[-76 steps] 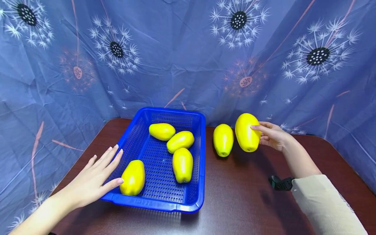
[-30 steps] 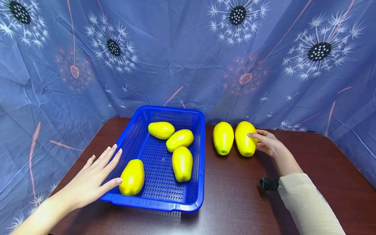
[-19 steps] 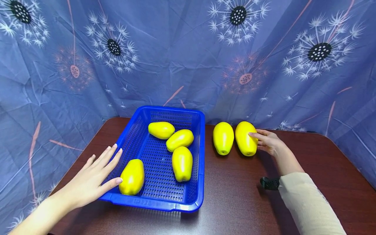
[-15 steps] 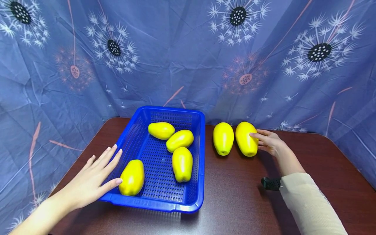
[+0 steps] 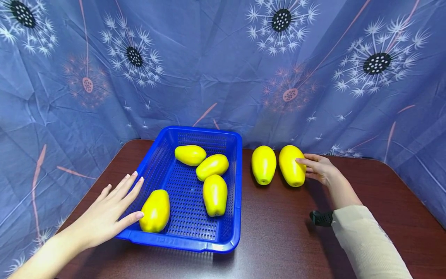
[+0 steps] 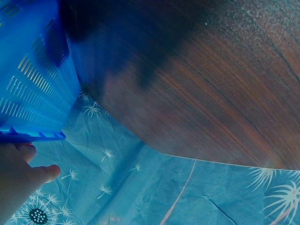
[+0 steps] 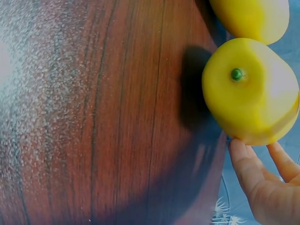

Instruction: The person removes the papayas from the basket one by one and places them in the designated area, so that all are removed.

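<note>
My right hand point(image 5: 322, 169) holds a yellow papaya point(image 5: 291, 164) by its right side, on the table beside another papaya point(image 5: 263, 164). In the right wrist view, the fingers point(image 7: 243, 166) meet the held papaya point(image 7: 241, 93) below its green stem spot. My left hand point(image 5: 108, 211) lies with spread, straight fingers over the left rim of a blue plastic basket point(image 5: 238, 193). Its thumb tip is at the near-left papaya point(image 5: 155, 211) inside. Three more papayas are in the basket: one at the back point(image 5: 190, 155), one in the middle point(image 5: 212, 167), one at the right point(image 5: 215, 195).
The dark brown wooden table point(image 5: 278, 232) carries everything. A blue curtain point(image 5: 209, 69) with dandelion prints hangs close behind it and at both sides. A dark strap-like device point(image 5: 321, 218) sits at the right sleeve's cuff.
The right hand has lowered its papaya from the air to the table, next to the other one. In the last second it has hardly moved. The left hand stays put.
</note>
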A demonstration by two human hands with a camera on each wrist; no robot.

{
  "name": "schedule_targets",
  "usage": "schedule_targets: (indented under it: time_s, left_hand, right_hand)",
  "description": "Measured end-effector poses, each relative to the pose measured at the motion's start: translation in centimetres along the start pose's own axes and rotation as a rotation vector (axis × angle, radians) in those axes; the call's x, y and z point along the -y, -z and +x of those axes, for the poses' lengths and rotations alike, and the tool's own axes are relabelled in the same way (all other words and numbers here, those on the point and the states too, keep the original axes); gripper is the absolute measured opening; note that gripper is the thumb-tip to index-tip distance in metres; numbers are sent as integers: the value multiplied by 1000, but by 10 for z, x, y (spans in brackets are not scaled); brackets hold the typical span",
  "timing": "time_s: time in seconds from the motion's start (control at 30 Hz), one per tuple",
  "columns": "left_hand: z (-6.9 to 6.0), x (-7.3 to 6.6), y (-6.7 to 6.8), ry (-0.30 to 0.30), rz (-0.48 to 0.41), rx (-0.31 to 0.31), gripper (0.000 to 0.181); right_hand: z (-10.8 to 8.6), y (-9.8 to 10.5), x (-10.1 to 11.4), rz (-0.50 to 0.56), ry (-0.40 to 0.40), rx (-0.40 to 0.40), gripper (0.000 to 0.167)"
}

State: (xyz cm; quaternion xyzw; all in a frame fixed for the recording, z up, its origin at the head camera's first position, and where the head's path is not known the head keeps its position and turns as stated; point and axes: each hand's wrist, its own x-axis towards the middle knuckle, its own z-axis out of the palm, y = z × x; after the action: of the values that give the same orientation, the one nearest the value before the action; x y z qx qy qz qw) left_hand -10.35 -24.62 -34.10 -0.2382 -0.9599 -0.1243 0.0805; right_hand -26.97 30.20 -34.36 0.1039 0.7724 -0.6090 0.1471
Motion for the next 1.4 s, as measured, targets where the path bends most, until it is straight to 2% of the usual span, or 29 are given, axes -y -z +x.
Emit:
schedule_targets:
  time_s: [0.63, 1.4]
  left_hand:
    - [1, 1, 1, 1, 5, -2, 73]
    - [1, 1, 0, -5, 4, -10, 73]
  right_hand:
    - [-2, 1, 4, -50, -9, -39, 84]
    - [7, -5, -4, 76, -1, 7, 89]
